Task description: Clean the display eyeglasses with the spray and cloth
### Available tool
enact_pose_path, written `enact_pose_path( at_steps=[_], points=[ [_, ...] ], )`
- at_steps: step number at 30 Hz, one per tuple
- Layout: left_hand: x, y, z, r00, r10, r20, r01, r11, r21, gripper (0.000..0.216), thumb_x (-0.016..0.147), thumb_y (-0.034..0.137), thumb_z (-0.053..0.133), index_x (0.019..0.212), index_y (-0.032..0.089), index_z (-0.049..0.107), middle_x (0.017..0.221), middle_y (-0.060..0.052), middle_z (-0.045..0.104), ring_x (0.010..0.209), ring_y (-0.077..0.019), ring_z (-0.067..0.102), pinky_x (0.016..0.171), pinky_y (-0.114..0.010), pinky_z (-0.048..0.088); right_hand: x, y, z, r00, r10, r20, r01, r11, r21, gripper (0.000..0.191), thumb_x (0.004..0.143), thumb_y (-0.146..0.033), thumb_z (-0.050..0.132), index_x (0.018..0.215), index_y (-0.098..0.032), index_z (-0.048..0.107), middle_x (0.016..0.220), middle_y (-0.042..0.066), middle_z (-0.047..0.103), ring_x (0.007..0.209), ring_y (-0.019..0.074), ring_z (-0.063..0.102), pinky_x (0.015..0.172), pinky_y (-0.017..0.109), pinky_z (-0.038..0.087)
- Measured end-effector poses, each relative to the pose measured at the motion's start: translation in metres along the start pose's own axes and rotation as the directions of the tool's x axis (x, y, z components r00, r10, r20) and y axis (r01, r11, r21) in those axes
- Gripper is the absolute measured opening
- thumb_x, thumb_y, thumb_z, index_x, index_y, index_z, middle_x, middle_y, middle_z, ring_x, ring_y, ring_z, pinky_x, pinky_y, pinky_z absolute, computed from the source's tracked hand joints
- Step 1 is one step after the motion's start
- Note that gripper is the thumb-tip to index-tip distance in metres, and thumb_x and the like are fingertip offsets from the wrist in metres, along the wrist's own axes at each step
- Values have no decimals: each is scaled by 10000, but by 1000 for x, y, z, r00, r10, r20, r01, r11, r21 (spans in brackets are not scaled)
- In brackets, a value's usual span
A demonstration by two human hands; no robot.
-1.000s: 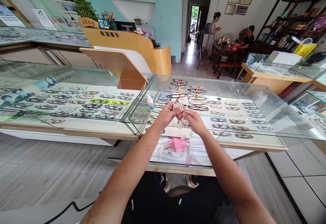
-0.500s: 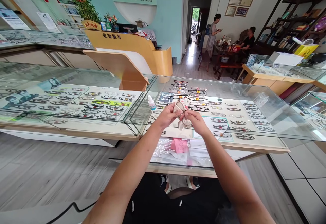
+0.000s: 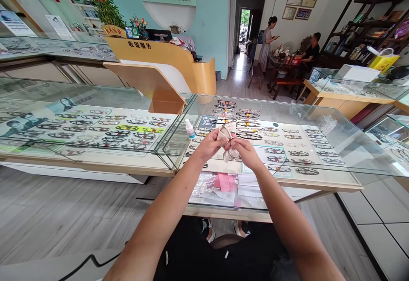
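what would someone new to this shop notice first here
Probably the left hand and right hand, meeting at the picture's middle to pinch a crumpled pale cloth over a glass display case. Rows of eyeglass frames lie inside that case, and a small white bottle stands on top, left of the hands. Behind, a curved yellow counter stands at upper left.

Here come both bare arms, left arm [image 3: 162,208] and right arm [image 3: 284,206] stretching forward and angling inward. Left hand [image 3: 211,145], fingers curled, sits right beside right hand [image 3: 244,149], both pinching tight! Wrists look nearly straight; left foot [image 3: 208,230] and right foot [image 3: 242,230] stand apart below.
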State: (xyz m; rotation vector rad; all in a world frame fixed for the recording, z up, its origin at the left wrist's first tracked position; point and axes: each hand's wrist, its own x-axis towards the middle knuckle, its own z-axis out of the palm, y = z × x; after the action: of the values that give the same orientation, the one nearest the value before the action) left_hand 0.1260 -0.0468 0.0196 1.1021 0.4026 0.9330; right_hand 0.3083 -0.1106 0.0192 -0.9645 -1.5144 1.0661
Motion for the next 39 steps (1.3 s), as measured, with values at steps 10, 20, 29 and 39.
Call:
enact_pose_path(
  at_steps=[10, 20, 29, 39],
  points=[
    [7, -12, 0, 993, 3, -115, -7, 1000, -30, 482, 906, 589, 813, 917, 108, 798, 703, -74, 735, 617, -179, 676, 613, -289, 531, 1, 3, 5, 1000, 19, -4, -19, 1000, -9, 310, 991, -401, 569, 839, -223, 773, 893, 35, 741, 903, 218, 628, 913, 352, 462],
    [8, -21, -3, 985, -113, -128, 96, 987, -132, 454, 854, 528, 895, 1046, 130, 793, 947, -80, 785, 830, -177, 713, 777, -292, 568, 3, -2, -11, 930, -129, -343, 169, 982, 89, 262, 985, -420, 634, 890, -257, 816, 1100, 62, 754, 1197, 282, 677, 1125, 425, 468],
    [4, -25, 2, 987, -151, -63, 146, 987, -74, 508, 795, 588, 921, 973, 132, 785, 845, -37, 730, 761, -144, 658, 783, -294, 542, 5, 4, -9, 928, -111, -355, 146, 987, 73, 279, 963, -469, 673, 951, -261, 860, 1284, 95, 669, 1366, 303, 594, 1217, 458, 434],
    [5, -36, 5, 987, -161, -7, 161, 987, 17, 554, 818, 649, 876, 1016, 136, 803, 886, -71, 777, 833, -187, 719, 807, -301, 543, 3, 0, 3, 959, -86, -269, 114, 990, 89, 365, 963, -588, 691, 1005, -269, 864, 1177, 76, 694, 995, 219, 640, 880, 365, 568]
  ],
)
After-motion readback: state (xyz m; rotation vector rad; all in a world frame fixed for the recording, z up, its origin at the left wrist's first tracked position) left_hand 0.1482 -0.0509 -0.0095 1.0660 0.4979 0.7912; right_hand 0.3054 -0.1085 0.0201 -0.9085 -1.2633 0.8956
